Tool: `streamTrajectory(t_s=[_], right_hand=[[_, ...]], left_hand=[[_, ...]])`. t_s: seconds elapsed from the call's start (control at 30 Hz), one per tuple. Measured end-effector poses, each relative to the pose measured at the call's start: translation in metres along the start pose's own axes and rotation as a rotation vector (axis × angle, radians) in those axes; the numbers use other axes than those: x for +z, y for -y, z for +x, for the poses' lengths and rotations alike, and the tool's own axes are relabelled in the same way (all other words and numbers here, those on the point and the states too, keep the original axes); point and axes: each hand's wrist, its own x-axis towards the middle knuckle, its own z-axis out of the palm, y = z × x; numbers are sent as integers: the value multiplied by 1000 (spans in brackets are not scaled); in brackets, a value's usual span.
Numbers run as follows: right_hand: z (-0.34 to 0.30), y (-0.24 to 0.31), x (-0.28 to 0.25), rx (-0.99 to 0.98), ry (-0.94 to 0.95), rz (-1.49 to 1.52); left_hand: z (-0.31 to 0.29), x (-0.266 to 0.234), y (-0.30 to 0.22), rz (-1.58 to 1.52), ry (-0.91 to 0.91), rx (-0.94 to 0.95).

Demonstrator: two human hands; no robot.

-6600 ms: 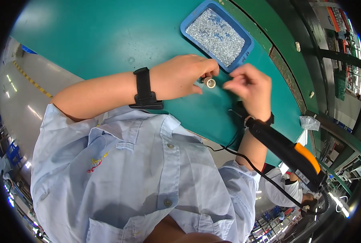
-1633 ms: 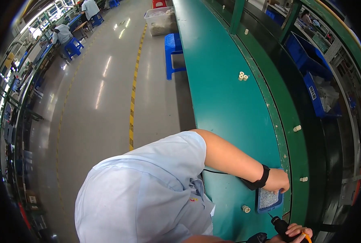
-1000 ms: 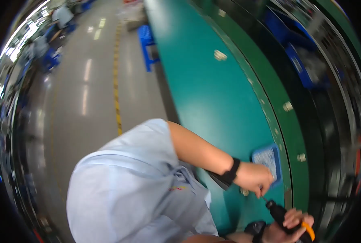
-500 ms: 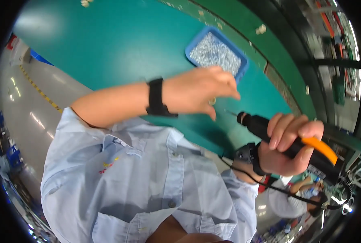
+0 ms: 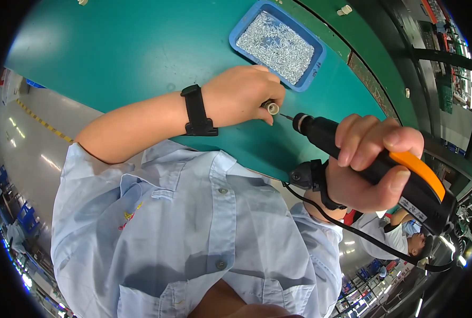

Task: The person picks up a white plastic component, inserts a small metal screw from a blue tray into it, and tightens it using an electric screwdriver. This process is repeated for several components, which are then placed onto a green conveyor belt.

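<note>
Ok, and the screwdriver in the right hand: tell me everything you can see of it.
The screwdriver is a thick black tool, apparently plastic, with an orange lever along its upper side, a pale label and a thin metal bit. The right hand grips its body. It slants, bit up and left in the picture, toward the small cylindrical fitting in the left hand; contact there is too fine to tell. Whether it is running doesn't show.
</note>
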Motion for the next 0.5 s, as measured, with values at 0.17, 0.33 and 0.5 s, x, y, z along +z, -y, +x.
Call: streamTrajectory(t_s=[0.17, 0.33, 0.5], right_hand=[[4, -7, 5, 89, 4, -53], [8, -11, 12, 160, 24, -159], [9, -18, 19, 141, 31, -275]], left_hand=[[0, -2, -1, -7, -14, -48], [1, -4, -1, 3, -8, -56], [-1, -3, 1, -3, -22, -41]])
